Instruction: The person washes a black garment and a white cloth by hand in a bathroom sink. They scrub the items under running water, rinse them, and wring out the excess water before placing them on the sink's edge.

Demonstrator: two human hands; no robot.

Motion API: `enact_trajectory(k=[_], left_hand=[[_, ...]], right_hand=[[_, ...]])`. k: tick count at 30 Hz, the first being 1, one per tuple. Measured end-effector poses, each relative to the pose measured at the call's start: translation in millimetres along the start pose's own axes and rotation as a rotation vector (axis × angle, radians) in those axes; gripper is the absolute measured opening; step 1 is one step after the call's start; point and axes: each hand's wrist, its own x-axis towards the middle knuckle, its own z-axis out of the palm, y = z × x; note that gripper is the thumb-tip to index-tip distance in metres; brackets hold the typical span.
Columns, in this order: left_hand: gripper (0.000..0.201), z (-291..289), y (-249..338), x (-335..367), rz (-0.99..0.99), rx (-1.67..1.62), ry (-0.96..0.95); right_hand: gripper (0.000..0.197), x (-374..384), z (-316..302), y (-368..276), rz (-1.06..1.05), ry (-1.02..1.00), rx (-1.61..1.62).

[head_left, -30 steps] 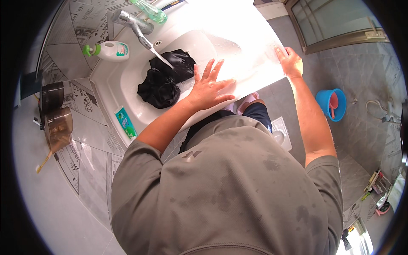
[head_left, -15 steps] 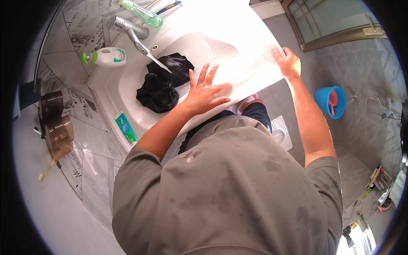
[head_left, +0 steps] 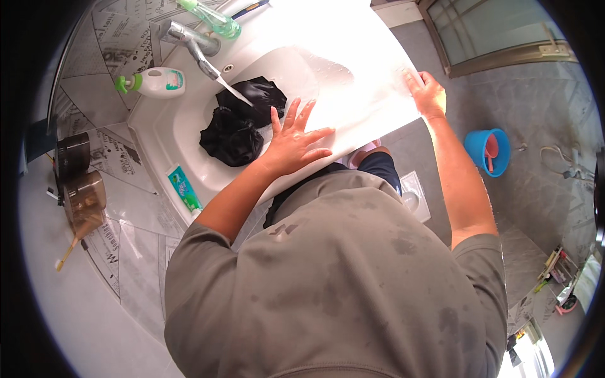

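A bundled black cloth [head_left: 232, 137], wet and shiny, lies in the white washbasin [head_left: 189, 120]. Water runs onto it from the chrome faucet [head_left: 200, 53]. My left hand [head_left: 295, 142] is open with its fingers spread, over the basin's near rim just right of the cloth and holding nothing. Whether its palm touches the rim cannot be seen. Far to the right, my right hand [head_left: 428, 96] curls its fingers round the outer edge of the washbasin counter [head_left: 378, 94], which glares bright white.
A white pump bottle [head_left: 162, 83], a green spray bottle [head_left: 217, 22] and a toothpaste tube [head_left: 183, 188] stand or lie round the basin. Brown cups [head_left: 85, 195] hang on the left wall. On the right floor is a blue bucket [head_left: 498, 160] holding a pink scoop.
My left hand has shifted slightly left, its fingers still spread. The right hand stays on the counter edge, and water keeps running onto the cloth.
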Motion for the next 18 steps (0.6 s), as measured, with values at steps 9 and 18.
enact_trajectory(k=[9,18], left_hand=[[0.061,13,27,58,0.031,0.062,0.058],[0.052,0,-5,-4,0.019,0.064,0.04]], right_hand=[[0.048,1,1,-1,0.006,0.007,-0.03],[0.049,2,1,3,-0.009,-0.002,-0.016]])
